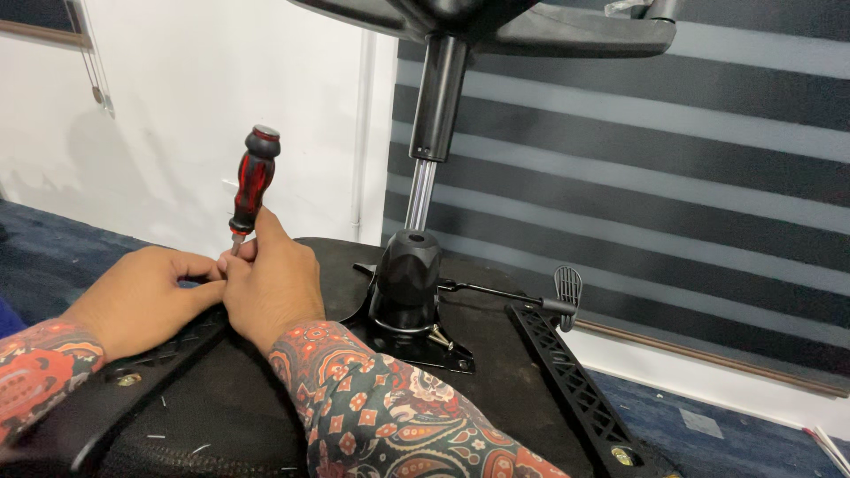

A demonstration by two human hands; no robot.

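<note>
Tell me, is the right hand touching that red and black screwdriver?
Touching. The head view shows the right hand pinching the lower shaft of the upright screwdriver between its fingers.

**Person's arms and hands, head view**

Both forearms wear long sleeves of patterned fabric: a dark ground densely printed with paisley and floral motifs in red, orange, cream and teal. The left hand (142, 296) and right hand (270, 288) are bare, without gloves or visible rings.
</note>
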